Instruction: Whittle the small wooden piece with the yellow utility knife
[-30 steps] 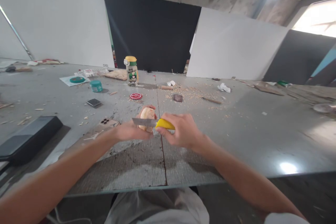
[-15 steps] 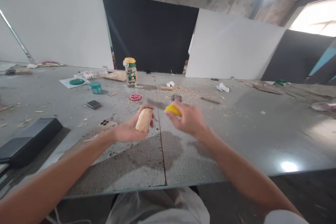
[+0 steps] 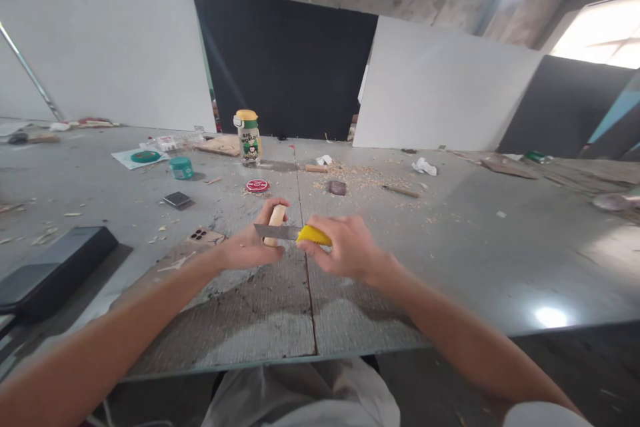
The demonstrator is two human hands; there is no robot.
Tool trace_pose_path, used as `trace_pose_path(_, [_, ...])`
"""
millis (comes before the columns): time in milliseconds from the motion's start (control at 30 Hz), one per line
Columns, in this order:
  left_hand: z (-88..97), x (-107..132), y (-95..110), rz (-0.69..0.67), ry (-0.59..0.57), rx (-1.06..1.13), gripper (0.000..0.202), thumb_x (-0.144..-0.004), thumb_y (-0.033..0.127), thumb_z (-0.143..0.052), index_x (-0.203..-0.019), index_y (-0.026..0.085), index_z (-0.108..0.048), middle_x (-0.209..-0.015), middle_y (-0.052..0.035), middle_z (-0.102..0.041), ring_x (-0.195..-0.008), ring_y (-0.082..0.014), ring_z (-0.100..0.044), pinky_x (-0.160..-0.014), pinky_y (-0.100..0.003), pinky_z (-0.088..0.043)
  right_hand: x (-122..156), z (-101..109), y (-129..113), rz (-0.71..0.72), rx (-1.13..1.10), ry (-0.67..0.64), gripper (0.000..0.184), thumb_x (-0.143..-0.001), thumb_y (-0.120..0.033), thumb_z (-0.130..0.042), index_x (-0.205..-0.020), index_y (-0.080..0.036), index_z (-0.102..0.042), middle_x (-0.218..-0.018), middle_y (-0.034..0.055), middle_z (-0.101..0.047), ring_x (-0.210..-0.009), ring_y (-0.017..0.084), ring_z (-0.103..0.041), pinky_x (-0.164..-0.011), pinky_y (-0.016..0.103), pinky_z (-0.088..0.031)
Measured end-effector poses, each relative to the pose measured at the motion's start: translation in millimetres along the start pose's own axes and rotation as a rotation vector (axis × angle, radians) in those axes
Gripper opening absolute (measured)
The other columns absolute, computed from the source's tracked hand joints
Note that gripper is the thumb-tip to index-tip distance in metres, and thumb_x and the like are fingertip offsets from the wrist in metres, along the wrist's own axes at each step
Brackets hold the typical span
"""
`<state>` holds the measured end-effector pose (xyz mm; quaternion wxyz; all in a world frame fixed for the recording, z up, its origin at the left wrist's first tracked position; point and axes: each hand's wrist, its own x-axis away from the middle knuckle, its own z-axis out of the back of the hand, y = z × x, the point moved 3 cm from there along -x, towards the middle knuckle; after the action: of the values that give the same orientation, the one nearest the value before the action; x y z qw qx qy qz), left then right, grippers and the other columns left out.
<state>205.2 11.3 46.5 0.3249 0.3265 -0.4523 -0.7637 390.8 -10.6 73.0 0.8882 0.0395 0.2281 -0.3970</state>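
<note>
My left hand is closed round a pale piece of wood, held upright just above the grey table. My right hand grips the yellow handle of a knife. Its steel blade points left and lies across the lower part of the wood, in front of my left fingers. Both hands meet near the table's centre seam.
A bottle with a yellow cap, a red lid, a teal jar, a small dark square and a phone lie beyond and left. A black case sits at left. Wood shavings cover the far middle.
Half a second ago the knife was lifted away to the right of the wood. It has come back down and left, and the blade now rests across the wood again.
</note>
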Motion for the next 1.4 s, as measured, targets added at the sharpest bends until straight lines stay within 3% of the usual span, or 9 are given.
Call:
trace_pose_path(333, [4.7,0,-9,-0.013,0.007,0.024,0.066,-0.069,0.010,-0.059,-0.124,0.029,-0.029,-0.089,0.0016,-0.045,-0.065,-0.0091,-0.043,-0.054,-0.021,-0.038,-2,0,6,0.007,0.082,0.064,0.037,-0.091,-0.054,-0.045,-0.092,-0.020,-0.061,-0.075,0.0016,-0.067,-0.059,0.013,-0.052,-0.056,0.028,-0.021])
trace_pose_path(567, [1.8,4,-4,0.032,-0.045,0.103,0.070,-0.067,0.020,-0.064,-0.126,0.032,-0.028,-0.104,-0.0022,-0.041,-0.085,-0.0147,-0.046,-0.062,-0.025,-0.043,-5,25,71,-0.307,0.130,0.309,0.037,-0.091,-0.053,-0.045,-0.091,-0.020,-0.061,-0.068,0.0025,-0.064,-0.058,0.016,-0.053,-0.057,0.028,-0.027])
trace_pose_path(633, [1.1,3,-6,0.036,-0.038,0.076,0.071,-0.067,0.018,-0.062,-0.127,0.033,-0.027,-0.105,-0.0022,-0.040,-0.086,-0.0145,-0.046,-0.062,-0.024,-0.044,-5,26,69,-0.286,0.088,0.285,0.036,-0.090,-0.053,-0.045,-0.090,-0.021,-0.061,-0.068,0.0019,-0.063,-0.057,0.015,-0.053,-0.058,0.028,-0.029])
trace_pose_path(833, [3.0,2,-12,0.069,-0.005,-0.068,0.069,-0.070,0.014,-0.057,-0.129,0.029,-0.025,-0.084,0.0043,-0.041,-0.062,-0.0089,-0.040,-0.054,-0.022,-0.037,-1,8,12,-0.027,0.010,0.059,0.034,-0.091,-0.052,-0.047,-0.086,-0.021,-0.059,-0.070,0.0000,-0.064,-0.060,0.013,-0.054,-0.058,0.027,-0.026])
trace_pose_path(933, [2.8,1,-13,0.040,0.010,-0.065,0.069,-0.070,0.011,-0.056,-0.128,0.030,-0.024,-0.078,0.0065,-0.039,-0.057,-0.0078,-0.038,-0.053,-0.021,-0.034,0,2,2,0.017,0.029,0.011,0.034,-0.091,-0.052,-0.047,-0.086,-0.020,-0.059,-0.071,0.0006,-0.065,-0.062,0.013,-0.054,-0.058,0.028,-0.024])
trace_pose_path(1100, [2.7,0,-13,-0.007,0.036,-0.079,0.070,-0.070,0.006,-0.054,-0.128,0.030,-0.024,-0.077,0.0061,-0.041,-0.058,-0.0081,-0.038,-0.052,-0.021,-0.031,0,-2,3,-0.002,0.060,0.010,0.035,-0.091,-0.053,-0.046,-0.087,-0.020,-0.060,-0.074,0.0015,-0.067,-0.063,0.014,-0.055,-0.057,0.029,-0.022])
trace_pose_path(1233, [7.4,0,-10,0.049,0.057,-0.083,0.067,-0.068,0.007,-0.055,-0.125,0.027,-0.025,-0.077,0.0061,-0.039,-0.057,-0.0077,-0.037,-0.050,-0.020,-0.030,-2,0,5,-0.021,0.122,0.065,0.039,-0.092,-0.056,-0.043,-0.090,-0.021,-0.062,-0.076,0.0022,-0.068,-0.061,0.014,-0.054,-0.056,0.029,-0.021])
trace_pose_path(1300, [10.6,0,-13,0.059,0.059,-0.092,0.067,-0.070,0.009,-0.056,-0.127,0.027,-0.026,-0.078,0.0052,-0.040,-0.059,-0.0085,-0.038,-0.051,-0.021,-0.031,-4,4,16,-0.057,0.132,0.108,0.040,-0.092,-0.056,-0.043,-0.093,-0.022,-0.063,-0.077,0.0021,-0.068,-0.060,0.015,-0.055,-0.055,0.028,-0.022])
trace_pose_path(1400, [13.6,1,-20,0.046,0.063,-0.103,0.067,-0.071,0.011,-0.059,-0.129,0.028,-0.029,-0.089,0.0012,-0.045,-0.070,-0.0115,-0.045,-0.058,-0.023,-0.039,-6,14,50,-0.242,0.155,0.231,0.039,-0.092,-0.055,-0.042,-0.094,-0.021,-0.063,-0.072,0.0025,-0.067,-0.059,0.016,-0.055,-0.056,0.028,-0.025])
